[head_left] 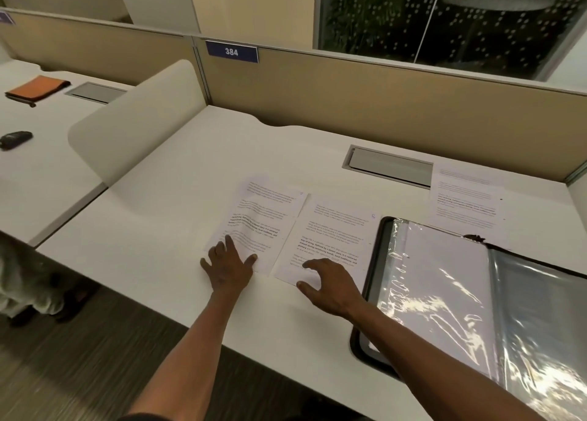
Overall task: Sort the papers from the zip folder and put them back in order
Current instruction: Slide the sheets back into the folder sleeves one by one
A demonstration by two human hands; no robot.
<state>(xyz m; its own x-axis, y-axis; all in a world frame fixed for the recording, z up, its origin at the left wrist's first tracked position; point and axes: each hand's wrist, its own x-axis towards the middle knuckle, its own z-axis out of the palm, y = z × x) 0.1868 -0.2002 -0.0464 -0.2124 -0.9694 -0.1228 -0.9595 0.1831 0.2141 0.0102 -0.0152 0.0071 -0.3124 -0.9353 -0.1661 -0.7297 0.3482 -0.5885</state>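
Three printed sheets lie on the white desk (178, 217). My left hand (229, 266) presses flat, fingers spread, on the near corner of the left sheet (260, 217). My right hand (330, 285) rests with its fingertips on the near edge of the middle sheet (330, 233), fingers slightly bent. The third sheet (467, 198) lies farther back on the right. The black zip folder (476, 300) lies open at the right, its shiny clear sleeves showing, a white page in the left one.
A metal cable hatch (389, 165) is set into the desk behind the sheets. A beige partition (365, 103) with a blue "384" tag (232, 51) backs the desk. On the neighbouring desk at left lie an orange pouch (36, 89) and a black object (15, 138).
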